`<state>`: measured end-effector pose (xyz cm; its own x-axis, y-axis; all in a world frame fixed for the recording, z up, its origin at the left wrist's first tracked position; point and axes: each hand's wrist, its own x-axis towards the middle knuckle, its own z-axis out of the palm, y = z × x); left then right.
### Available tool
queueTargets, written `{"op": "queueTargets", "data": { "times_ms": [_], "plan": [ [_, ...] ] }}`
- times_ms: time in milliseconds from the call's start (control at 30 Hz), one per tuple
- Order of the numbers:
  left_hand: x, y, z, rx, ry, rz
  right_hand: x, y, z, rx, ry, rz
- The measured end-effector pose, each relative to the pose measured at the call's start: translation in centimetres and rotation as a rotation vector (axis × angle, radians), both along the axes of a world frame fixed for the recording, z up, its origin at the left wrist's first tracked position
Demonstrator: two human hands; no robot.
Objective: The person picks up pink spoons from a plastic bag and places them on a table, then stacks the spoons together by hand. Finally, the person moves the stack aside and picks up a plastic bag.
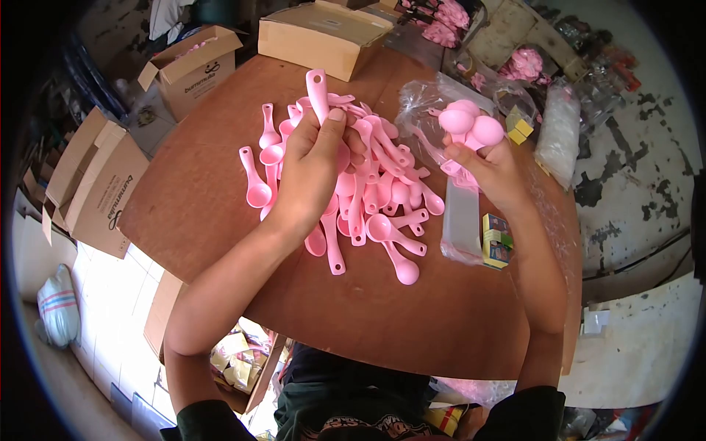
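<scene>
My left hand [309,158] pinches a pink plastic measuring spoon [317,90], its holed handle pointing up and its bowl mostly hidden behind the fingers. Below and behind that hand spreads a loose pile of similar pink spoons [379,224] on the brown table [316,316]. On the right, my right hand [491,167] is closed around a bunch of several pink spoons [485,131], their rounded bowls upward. Clear plastic bags [418,103] lie just behind that bunch. A stack of clear plastic sleeves [461,224] rests beneath the right wrist, beside a small yellow stack of cards [496,241].
A cardboard box [320,37] stands at the table's back edge. Open cartons [198,77] sit on the floor to the left. A plastic-wrapped roll [559,136] and a yellow piece [519,128] are at the right. Below the front edge is a box of packets [243,360].
</scene>
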<state>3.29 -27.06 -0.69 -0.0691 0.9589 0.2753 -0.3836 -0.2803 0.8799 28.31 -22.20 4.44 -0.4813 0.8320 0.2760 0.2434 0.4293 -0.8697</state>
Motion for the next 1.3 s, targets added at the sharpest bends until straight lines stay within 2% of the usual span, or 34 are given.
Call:
{"op": "queueTargets", "data": {
  "times_ms": [67, 133, 167, 233, 300, 367, 500, 567, 633, 700, 767, 833, 900, 967, 1000, 1033, 1200, 1267, 1300],
  "plan": [
    [-0.4, 0.4, -0.1, 0.011, 0.054, 0.031, -0.9, -0.1, -0.2, 0.184, -0.068, -0.025],
    [-0.6, 0.5, 0.2, 0.031, 0.228, 0.175, -1.8, 0.0, -0.7, 0.247, -0.082, -0.032],
    [-0.9, 0.6, 0.4, 0.028, 0.232, 0.176, -2.1, 0.0, -0.9, 0.314, -0.097, -0.042],
    [-1.8, 0.7, 0.6, 0.221, 0.727, 0.384, -2.9, -0.3, -1.2, 0.412, -0.150, -0.075],
    [-2.2, 1.3, 0.1, 0.217, 0.749, 0.413, -3.6, -0.7, -1.2, 0.513, -0.205, -0.106],
    [-2.3, 1.6, -0.3, 0.213, 0.769, 0.445, -4.0, -0.9, -1.0, 0.736, -0.268, -0.094],
    [-2.1, 1.5, -0.1, 0.242, 0.778, 0.469, -4.4, -1.1, -1.1, 0.898, -0.302, -0.038],
    [-2.2, 1.5, 0.0, 0.217, 0.793, 0.448, -4.7, -1.0, -1.2, 0.882, -0.300, -0.042],
    [-2.4, 1.6, -0.3, 0.238, 0.937, 0.519, -5.3, -1.1, -1.3, 0.861, -0.298, -0.047],
    [-2.4, 1.4, -0.4, 0.258, 1.019, 0.563, -6.4, -1.1, -1.4, 0.583, -0.260, -0.115],
    [-2.5, 1.5, -0.5, 0.287, 1.103, 0.605, -7.0, -0.1, -1.7, 0.542, -0.340, -0.154],
    [-2.5, 1.7, -0.9, 0.182, 1.197, 0.571, -7.9, 0.9, -1.4, 0.234, -0.537, -0.164],
    [-2.8, 2.0, -1.5, 0.245, 1.209, 0.566, -7.7, 3.7, -2.6, 0.237, -0.592, -0.161],
    [-2.5, 1.9, -1.3, 0.303, 1.215, 0.564, -7.6, 5.0, -2.6, 0.073, -0.536, -0.010],
    [-2.4, 1.7, -1.0, 0.279, 1.245, 0.584, -8.1, 2.5, 1.1, -0.088, -0.553, -0.076],
    [-2.3, 1.5, -0.9, 0.251, 1.273, 0.604, -7.4, 4.4, 0.5, -0.020, -0.476, -0.029],
    [-2.2, 1.5, -1.0, 0.284, 1.341, 0.690, 2.1, 11.2, 2.0, 0.011, -0.547, -0.116],
    [-2.0, 1.5, -1.0, 0.302, 1.339, 0.698, 5.5, 12.7, 0.9, 0.284, -0.987, -0.210],
    [-1.9, 1.5, -1.0, 0.299, 1.326, 0.686, 6.8, 13.0, -0.1, 0.284, -0.989, -0.215]
  ]
}}
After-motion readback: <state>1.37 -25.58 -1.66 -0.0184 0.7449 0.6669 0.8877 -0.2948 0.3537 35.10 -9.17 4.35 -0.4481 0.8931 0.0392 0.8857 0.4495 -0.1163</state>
